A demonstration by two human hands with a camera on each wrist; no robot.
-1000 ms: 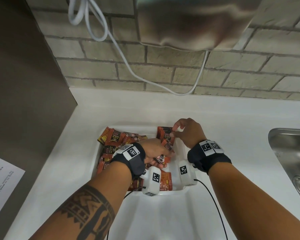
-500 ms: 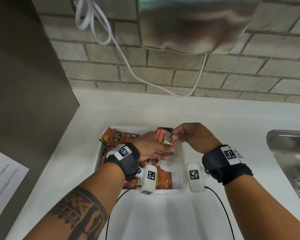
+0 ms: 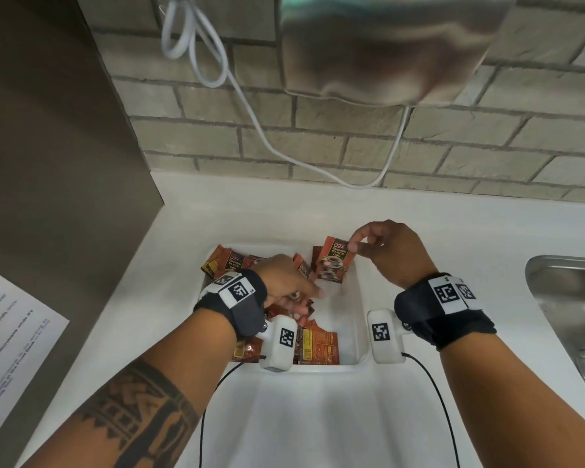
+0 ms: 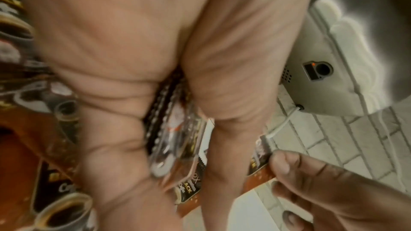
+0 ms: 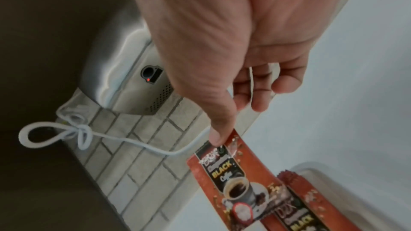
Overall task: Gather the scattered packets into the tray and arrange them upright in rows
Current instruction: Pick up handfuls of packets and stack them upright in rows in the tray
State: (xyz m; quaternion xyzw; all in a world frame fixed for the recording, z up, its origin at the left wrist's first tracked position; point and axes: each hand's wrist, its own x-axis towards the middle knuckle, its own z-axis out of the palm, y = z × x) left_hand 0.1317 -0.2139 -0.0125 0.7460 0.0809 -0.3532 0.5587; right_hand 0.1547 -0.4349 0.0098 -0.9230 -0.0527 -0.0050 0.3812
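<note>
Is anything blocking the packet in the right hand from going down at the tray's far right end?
Nothing visible does. The right hand pinches the packet by its top corner, in front of upright packets; the tray floor just nearer is bare.

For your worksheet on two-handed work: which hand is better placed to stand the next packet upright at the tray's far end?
Right. The right hand already pinches an upright red-brown coffee packet over the white plastic tray.
</note>
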